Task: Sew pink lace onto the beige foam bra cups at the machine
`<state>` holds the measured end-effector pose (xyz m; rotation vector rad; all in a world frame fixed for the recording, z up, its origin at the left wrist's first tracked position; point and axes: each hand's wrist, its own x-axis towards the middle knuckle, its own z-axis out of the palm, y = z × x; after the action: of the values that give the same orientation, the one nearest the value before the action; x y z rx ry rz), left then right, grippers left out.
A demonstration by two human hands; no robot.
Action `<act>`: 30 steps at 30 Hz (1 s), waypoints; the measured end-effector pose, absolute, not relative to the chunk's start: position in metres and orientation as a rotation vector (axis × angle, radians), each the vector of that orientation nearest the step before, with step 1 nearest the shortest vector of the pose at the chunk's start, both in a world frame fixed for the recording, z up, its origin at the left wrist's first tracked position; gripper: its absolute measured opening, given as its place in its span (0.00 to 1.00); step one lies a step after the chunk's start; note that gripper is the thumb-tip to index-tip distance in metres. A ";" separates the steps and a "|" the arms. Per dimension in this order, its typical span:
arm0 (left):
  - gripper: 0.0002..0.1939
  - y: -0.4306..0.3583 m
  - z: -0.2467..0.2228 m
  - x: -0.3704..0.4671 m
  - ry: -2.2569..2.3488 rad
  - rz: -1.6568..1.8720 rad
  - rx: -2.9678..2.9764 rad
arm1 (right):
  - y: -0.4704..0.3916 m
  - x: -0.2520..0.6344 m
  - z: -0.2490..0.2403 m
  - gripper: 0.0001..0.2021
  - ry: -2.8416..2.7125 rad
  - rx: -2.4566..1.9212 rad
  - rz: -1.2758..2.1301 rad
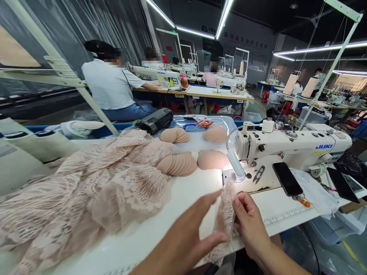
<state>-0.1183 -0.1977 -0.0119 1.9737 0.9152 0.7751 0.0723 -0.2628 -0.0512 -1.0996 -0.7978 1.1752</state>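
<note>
- A large heap of pale pink lace fabric covered the left side of the white table, well apart from both hands.
- Beside the heap lay a fanned stack of beige pads, with another stack behind it.
- The left hand reached in with thumb and fingers spread, gripping nothing that could be seen; whether its fingertips touched the lace could not be told.
- A single beige pad or pile lay beyond that hand, just left of the lit lamp.
- The narrow lace piece was between the hands, directly left of the right hand's pinch. Its long axis ran from near the machine's metal plate back toward the person, its lower end loose and blurred at the table's near edge.
- The right hand was the nearer one, its thumb and curled fingers closed on the piece's right edge.
- Thread snips and a phone lay farther right, before the white sewing machine.
</note>
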 end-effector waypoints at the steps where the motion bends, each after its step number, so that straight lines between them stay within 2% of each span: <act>1: 0.29 -0.209 -0.025 -0.101 0.892 0.722 1.947 | -0.263 0.072 -0.051 0.24 -0.817 -1.106 1.138; 2: 0.19 -0.213 -0.034 -0.090 0.879 0.670 1.904 | -0.264 0.074 -0.051 0.24 -0.834 -1.129 1.082; 3: 0.15 -0.212 -0.040 -0.085 0.867 0.616 1.847 | -0.265 0.077 -0.051 0.24 -0.847 -1.165 1.015; 7: 0.21 -0.174 -0.033 -0.105 1.023 0.606 1.751 | -0.268 0.095 -0.047 0.24 -0.874 -1.271 0.814; 10: 0.22 -0.164 -0.021 -0.122 1.301 0.937 1.960 | -0.270 0.100 -0.042 0.23 -0.905 -1.252 0.787; 13: 0.27 -0.190 -0.025 -0.116 1.180 1.116 2.174 | -0.270 0.091 -0.036 0.23 -0.885 -1.192 0.881; 15: 0.36 -0.210 -0.035 -0.103 0.964 1.001 2.286 | -0.269 0.085 -0.035 0.22 -0.857 -1.165 0.946; 16: 0.36 -0.216 -0.040 -0.097 0.901 0.962 2.300 | -0.269 0.083 -0.035 0.22 -0.845 -1.157 0.964; 19: 0.15 -0.215 -0.041 -0.087 0.911 0.800 2.124 | -0.271 0.088 -0.039 0.19 -0.857 -1.154 0.998; 20: 0.14 -0.210 -0.037 -0.087 0.925 0.731 2.040 | -0.273 0.093 -0.039 0.17 -0.888 -1.163 0.989; 22: 0.22 -0.200 -0.025 -0.089 0.911 0.607 1.932 | -0.276 0.107 -0.037 0.12 -1.043 -1.217 0.891; 26: 0.26 -0.193 0.001 -0.095 0.803 0.431 1.955 | -0.276 0.131 -0.016 0.28 -1.654 -1.247 0.601; 27: 0.25 -0.193 0.006 -0.096 0.776 0.383 1.970 | -0.274 0.134 -0.009 0.28 -1.779 -1.209 0.598; 30: 0.25 -0.192 0.018 -0.101 0.715 0.236 1.953 | -0.264 0.132 0.004 0.12 -1.810 -1.150 0.811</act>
<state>-0.1008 -0.1916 0.0185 1.9531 0.7147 0.2363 0.1325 -0.2637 0.0043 -1.1500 -1.8100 0.8114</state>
